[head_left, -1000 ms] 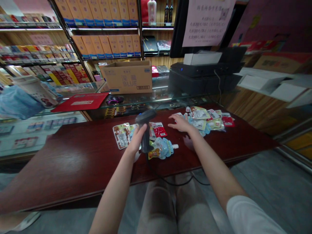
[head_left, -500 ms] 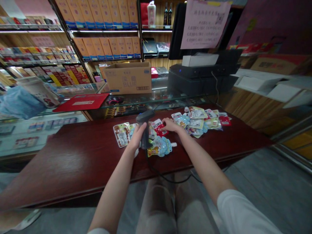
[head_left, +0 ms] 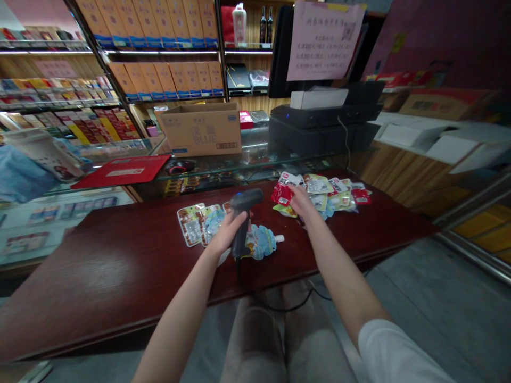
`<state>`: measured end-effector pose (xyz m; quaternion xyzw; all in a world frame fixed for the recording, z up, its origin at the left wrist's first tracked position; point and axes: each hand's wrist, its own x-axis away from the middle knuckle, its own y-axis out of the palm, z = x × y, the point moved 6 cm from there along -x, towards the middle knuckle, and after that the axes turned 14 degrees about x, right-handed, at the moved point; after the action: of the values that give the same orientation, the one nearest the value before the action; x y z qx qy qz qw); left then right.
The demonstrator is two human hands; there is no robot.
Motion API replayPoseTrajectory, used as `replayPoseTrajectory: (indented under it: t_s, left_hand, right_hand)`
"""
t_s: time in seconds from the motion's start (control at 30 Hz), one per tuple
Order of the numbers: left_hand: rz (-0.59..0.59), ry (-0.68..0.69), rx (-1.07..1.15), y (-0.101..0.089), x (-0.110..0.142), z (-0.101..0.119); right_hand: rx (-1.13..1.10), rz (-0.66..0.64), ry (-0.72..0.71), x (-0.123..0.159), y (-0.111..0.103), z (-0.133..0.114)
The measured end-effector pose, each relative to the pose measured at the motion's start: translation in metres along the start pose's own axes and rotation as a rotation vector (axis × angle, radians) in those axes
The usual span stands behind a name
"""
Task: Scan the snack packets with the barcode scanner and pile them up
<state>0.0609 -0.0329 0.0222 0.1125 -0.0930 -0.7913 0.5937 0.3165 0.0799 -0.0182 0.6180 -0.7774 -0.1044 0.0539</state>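
Observation:
My left hand (head_left: 225,234) is wrapped round the handle of a black barcode scanner (head_left: 246,200), whose head points right. Beneath and beside it lie several snack packets (head_left: 192,226) and a light-blue spouted pouch (head_left: 263,242) with a white cap. My right hand (head_left: 301,203) grips the edge of a red-and-white snack packet (head_left: 281,193), its fingertips partly hidden. That packet is at the left edge of a loose pile of packets (head_left: 319,185), over a yellow-green one (head_left: 286,209).
All this lies on a dark red wooden table (head_left: 120,255). Behind stand a glass counter, a cardboard box (head_left: 202,130), a red folder (head_left: 123,170) and a black till (head_left: 319,130). The scanner's cable (head_left: 291,307) hangs at the table's front edge.
My right hand has carried the red-and-white packet rightward, from beside the scanner to the right pile. The scanner in my left hand has turned to point more to the right. The view has shifted slightly.

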Motion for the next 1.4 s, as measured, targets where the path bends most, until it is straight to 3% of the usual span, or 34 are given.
replayPoseTrajectory:
  t_s: [0.2,0.67,1.0,1.1,1.2,1.4]
  left_hand:
    - [-0.043,-0.099,-0.014,0.008,0.002,-0.011]
    - [-0.102,-0.139,-0.086,0.015,0.005,-0.016]
    - [-0.048,-0.116,-0.033,0.014,0.008,-0.008]
    - [-0.023,-0.09,-0.002,0.007,0.003,-0.006]
    - [0.03,-0.047,0.013,-0.003,-0.001,-0.002]
    - [0.183,0.004,0.038,-0.018,0.004,0.008]
  right_hand:
    - [0.189,0.009,-0.074,-0.006,0.002,0.012]
    - [0.147,0.051,-0.066,-0.004,-0.003,0.015]
    - [0.207,0.123,-0.077,-0.004,-0.001,0.008]
    - [0.418,0.197,-0.198,-0.003,-0.015,-0.009]
    - [0.743,0.357,-0.357,0.002,-0.035,-0.031]
    - [1.337,0.61,-0.311,0.02,-0.049,-0.047]
